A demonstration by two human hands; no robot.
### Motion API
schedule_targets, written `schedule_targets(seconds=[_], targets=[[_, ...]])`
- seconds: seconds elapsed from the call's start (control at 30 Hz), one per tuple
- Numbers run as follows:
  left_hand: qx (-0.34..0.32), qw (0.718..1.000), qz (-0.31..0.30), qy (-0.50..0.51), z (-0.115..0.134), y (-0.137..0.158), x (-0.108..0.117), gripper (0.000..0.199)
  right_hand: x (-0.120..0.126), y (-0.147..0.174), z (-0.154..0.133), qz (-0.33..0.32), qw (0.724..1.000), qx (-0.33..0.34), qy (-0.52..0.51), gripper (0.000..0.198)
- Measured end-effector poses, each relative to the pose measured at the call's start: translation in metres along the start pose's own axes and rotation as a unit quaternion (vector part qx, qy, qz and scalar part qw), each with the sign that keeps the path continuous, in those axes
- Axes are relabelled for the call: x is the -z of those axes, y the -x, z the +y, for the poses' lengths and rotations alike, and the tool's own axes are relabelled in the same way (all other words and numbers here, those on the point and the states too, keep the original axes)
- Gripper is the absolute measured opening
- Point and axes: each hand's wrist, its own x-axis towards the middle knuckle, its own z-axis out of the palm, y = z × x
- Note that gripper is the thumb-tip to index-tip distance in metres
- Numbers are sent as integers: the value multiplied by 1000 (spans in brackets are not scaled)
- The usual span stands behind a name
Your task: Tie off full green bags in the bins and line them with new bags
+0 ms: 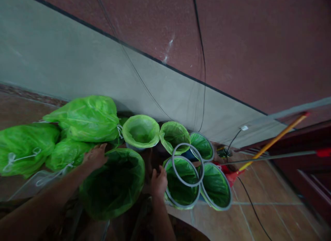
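Note:
A bin lined with a green bag [141, 165] stands right in front of me, its mouth wide and its inside dark. My left hand [96, 156] is at the bin's left rim with fingers stretched out, holding nothing that I can see. On the other side, my right hand [158, 181] is raised with its fingers apart, between this bin and a second lined bin [182, 204]. A loose grey ring [176, 166] lies across the top of that second bin. Whether either hand touches a bin is unclear.
Tied green bags [88, 118] are heaped at the left. More lined bins stand along the wall, including a pale-rimmed one [126, 139] and a grey-rimmed one [230, 199]. At the right are a yellow-orange pole [276, 139], a red dustpan-like piece [231, 177] and a black cable [252, 201].

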Motion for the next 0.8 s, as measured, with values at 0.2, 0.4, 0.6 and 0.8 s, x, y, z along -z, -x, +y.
schedule_targets(seconds=[0.2, 0.4, 0.6, 0.8], targets=[[-15, 1000, 22, -12, -5, 17, 32, 65, 53, -38, 37, -12, 982, -83, 170, 47], [-66, 995, 68, 44, 1, 45, 67, 60, 82, -49, 57, -108, 957, -55, 264, 43], [-40, 925, 24, 377, 17, 79, 83, 55, 129, 0, 4, -73, 948, 117, 287, 41], [39, 758, -81, 646, 28, 100, 86, 49, 127, 87, -55, -216, 879, 325, 274, 34]])
